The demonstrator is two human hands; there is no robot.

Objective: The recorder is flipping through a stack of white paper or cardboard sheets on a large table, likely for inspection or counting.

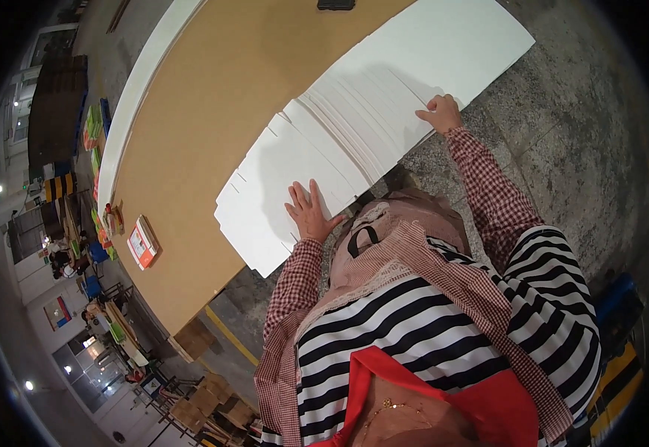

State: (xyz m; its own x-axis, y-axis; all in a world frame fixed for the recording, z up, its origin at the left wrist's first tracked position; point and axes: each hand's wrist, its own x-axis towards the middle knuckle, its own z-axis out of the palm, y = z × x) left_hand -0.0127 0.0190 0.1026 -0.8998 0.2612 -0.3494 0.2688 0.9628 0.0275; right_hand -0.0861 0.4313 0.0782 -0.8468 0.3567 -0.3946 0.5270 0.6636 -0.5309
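Note:
Several flat white cardboard sheets (481,45) lie overlapped in a fanned row along the near edge of a brown-topped table (212,127). Slits and notches show along the edges of the leftmost sheet (265,179). My left hand (309,214) rests flat on that sheet, fingers spread and holding nothing. Further right, my right hand (443,114) is closed at the near edge of the row, with its thumb pointing left. Its curled fingers appear to grip a sheet's edge there; the fingertips are partly hidden.
An orange-and-white box (143,242) stands on the table's left part, with a small red item (113,218) near it. A black object (336,4) lies at the far edge of view. Cardboard boxes (209,402) and other people are in the background at left.

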